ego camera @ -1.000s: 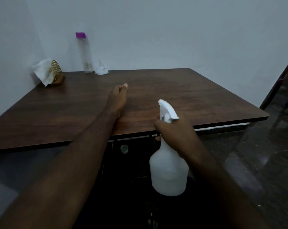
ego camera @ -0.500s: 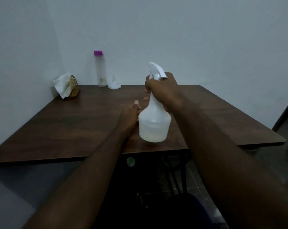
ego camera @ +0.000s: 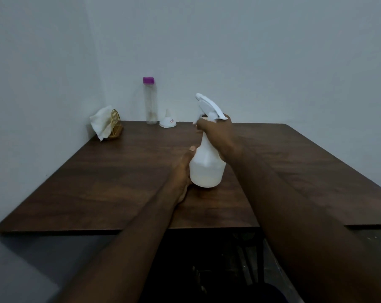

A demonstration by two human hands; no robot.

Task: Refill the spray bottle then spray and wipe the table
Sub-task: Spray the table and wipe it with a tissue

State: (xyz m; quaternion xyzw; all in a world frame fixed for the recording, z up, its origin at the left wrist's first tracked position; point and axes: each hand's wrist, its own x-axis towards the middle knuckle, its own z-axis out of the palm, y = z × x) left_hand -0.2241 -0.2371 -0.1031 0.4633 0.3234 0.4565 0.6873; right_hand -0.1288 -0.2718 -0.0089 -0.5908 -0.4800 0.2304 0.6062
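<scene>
The right hand [ego camera: 218,133] is clenched round the narrow neck of the white spray bottle [ego camera: 207,169], just under the trigger head, which points toward the upper left of the frame. The bottle stands upright at the centre of the frame over the dark wooden desk [ego camera: 119,182]; I cannot tell whether its base touches the wood. A little pale liquid shows in its lower part. The left hand [ego camera: 183,171] lies relaxed with straight fingers against the left side of the bottle's body, grasping nothing. At the far edge of the desk, left of centre, a tall clear bottle [ego camera: 150,103] with a purple cap stands just beside a white funnel [ego camera: 167,123]. Further left, a white cloth [ego camera: 101,124] hangs in a gold holder [ego camera: 116,125].
</scene>
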